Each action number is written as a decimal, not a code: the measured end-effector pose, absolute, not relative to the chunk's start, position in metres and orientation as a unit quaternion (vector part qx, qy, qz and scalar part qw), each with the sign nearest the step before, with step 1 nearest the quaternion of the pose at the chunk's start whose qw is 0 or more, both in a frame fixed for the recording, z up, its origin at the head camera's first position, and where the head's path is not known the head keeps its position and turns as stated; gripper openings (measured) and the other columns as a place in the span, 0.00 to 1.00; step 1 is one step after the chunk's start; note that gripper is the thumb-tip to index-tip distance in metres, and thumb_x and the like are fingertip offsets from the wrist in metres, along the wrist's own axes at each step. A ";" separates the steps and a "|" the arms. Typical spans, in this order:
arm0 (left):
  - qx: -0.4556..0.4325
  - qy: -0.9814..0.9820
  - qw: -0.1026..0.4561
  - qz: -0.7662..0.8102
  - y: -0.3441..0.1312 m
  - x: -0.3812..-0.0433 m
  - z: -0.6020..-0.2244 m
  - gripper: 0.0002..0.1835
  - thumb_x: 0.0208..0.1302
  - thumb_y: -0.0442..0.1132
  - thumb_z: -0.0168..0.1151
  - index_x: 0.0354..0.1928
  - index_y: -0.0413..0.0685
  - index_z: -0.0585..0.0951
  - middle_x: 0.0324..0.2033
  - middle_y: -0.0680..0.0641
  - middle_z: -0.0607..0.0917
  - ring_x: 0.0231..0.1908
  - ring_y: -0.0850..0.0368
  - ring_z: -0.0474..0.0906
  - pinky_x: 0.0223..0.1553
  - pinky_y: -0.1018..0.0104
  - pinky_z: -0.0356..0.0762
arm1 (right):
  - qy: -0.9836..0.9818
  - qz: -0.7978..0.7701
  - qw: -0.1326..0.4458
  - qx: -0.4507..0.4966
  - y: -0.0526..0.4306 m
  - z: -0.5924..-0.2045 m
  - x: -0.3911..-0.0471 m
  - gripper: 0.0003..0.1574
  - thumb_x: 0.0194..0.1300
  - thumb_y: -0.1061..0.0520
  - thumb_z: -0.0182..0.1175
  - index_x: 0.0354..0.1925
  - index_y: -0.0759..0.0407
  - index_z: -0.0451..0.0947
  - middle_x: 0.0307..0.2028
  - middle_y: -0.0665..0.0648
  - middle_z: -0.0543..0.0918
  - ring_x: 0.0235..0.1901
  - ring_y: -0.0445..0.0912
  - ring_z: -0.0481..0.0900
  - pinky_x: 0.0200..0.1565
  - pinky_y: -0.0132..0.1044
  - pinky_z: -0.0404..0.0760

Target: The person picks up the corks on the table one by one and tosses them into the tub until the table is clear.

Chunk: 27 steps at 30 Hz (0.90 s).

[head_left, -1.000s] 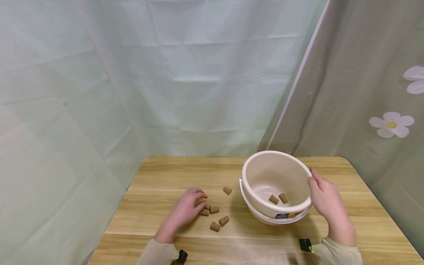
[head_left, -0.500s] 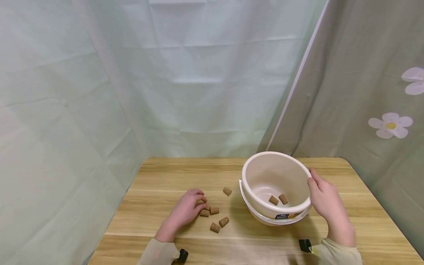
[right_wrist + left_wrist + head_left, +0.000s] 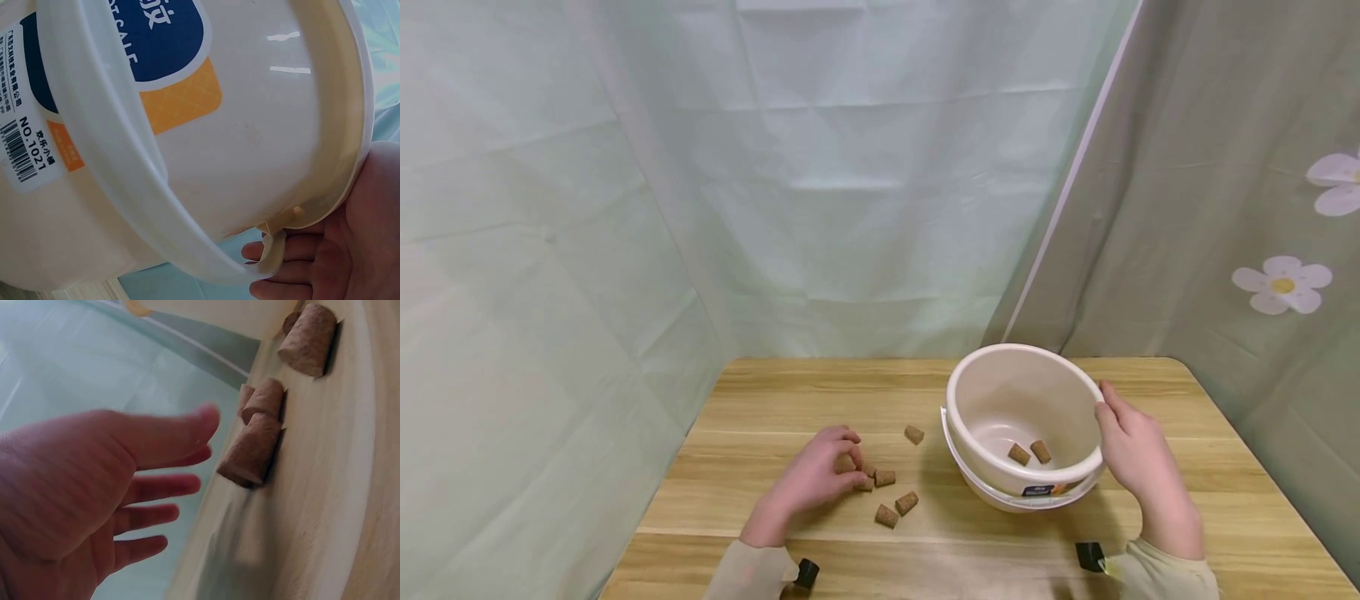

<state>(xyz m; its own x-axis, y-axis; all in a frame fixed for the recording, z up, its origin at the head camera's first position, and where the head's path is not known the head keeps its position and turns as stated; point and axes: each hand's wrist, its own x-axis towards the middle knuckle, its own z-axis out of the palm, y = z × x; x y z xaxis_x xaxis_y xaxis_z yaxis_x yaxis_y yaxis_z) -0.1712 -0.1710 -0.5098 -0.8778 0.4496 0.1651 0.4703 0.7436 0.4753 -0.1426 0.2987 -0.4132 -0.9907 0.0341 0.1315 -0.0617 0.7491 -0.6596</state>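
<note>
My left hand (image 3: 812, 479) hovers over the table beside a small cluster of tapered corks (image 3: 885, 477). In the left wrist view its fingers are apart and hold nothing, and the thumb comes close to a cork (image 3: 253, 450). Two corks (image 3: 907, 502) lie together nearer me, and a single cork (image 3: 913, 434) lies farther back. On the right, my right hand (image 3: 1138, 446) grips the rim of a cream plastic bucket (image 3: 1026, 383), thumb over the edge and fingers outside. The bucket tilts toward me. Two corks (image 3: 1018, 454) lie inside it.
A white bail handle (image 3: 119, 144) hangs around the bucket's front, crossing its label (image 3: 169, 37). The wooden table (image 3: 775, 383) is bounded by pale curtains (image 3: 865, 208) behind and at the sides.
My left hand has drawn slightly left, its fingers bending a little and its thumb lowering beside the corks. The right hand and the bucket have stayed nearly still.
</note>
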 end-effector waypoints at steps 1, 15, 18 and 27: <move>-0.248 -0.933 0.014 -0.261 -0.172 -0.171 -0.509 0.09 0.62 0.46 0.81 0.34 0.61 0.87 0.60 0.43 0.84 0.69 0.36 0.73 0.72 0.38 0.68 | -0.933 0.354 0.068 0.007 0.299 -0.413 -0.142 0.40 0.89 0.44 0.33 0.80 0.73 0.55 0.75 0.79 0.62 0.72 0.77 0.62 0.68 0.76 0.63; -0.275 -0.934 0.007 -0.227 -0.177 -0.170 -0.510 0.11 0.57 0.42 0.84 0.39 0.54 0.90 0.52 0.48 0.85 0.68 0.38 0.75 0.73 0.40 0.68 | -0.934 0.351 0.069 0.004 0.299 -0.414 -0.142 0.40 0.89 0.44 0.34 0.80 0.72 0.55 0.75 0.78 0.62 0.73 0.77 0.62 0.69 0.75 0.63; -0.278 -0.935 0.008 -0.222 -0.177 -0.170 -0.510 0.11 0.57 0.40 0.84 0.39 0.54 0.90 0.49 0.51 0.85 0.68 0.37 0.74 0.73 0.40 0.68 | -0.934 0.350 0.069 0.005 0.299 -0.414 -0.143 0.40 0.89 0.44 0.34 0.80 0.72 0.55 0.75 0.78 0.63 0.72 0.77 0.63 0.68 0.75 0.63; -0.280 -0.937 0.002 -0.208 -0.179 -0.171 -0.512 0.12 0.56 0.38 0.84 0.39 0.54 0.89 0.45 0.54 0.84 0.69 0.35 0.73 0.73 0.39 0.67 | -0.932 0.354 0.078 0.008 0.298 -0.414 -0.142 0.40 0.89 0.44 0.34 0.80 0.73 0.56 0.75 0.78 0.63 0.72 0.78 0.63 0.68 0.76 0.63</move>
